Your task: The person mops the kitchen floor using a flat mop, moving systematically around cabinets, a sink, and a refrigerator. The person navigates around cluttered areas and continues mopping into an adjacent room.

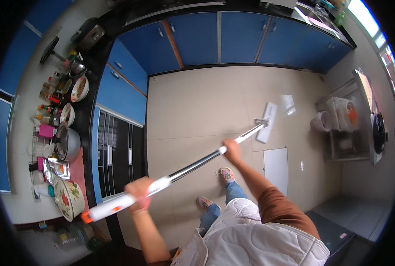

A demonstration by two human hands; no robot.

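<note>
A flat mop with a white and silver pole (pixel 197 164) slants across the view from lower left to upper right. My left hand (pixel 139 195) is closed around the thick white grip near its orange end. Further down the pole, my right hand (pixel 231 151) holds it just by a white collar. The rectangular white mop head (pixel 267 123) lies on the beige tiled floor (pixel 197 103), ahead and to the right of my feet.
Blue cabinets (pixel 195 38) line the far side. On the left counter stand a metal pot (pixel 71 143), a floral enamel pot (pixel 74 199), bowls and bottles. A metal rack (pixel 350 156) with plastic containers is at the right. A white panel (pixel 276 169) lies in the floor near my right arm.
</note>
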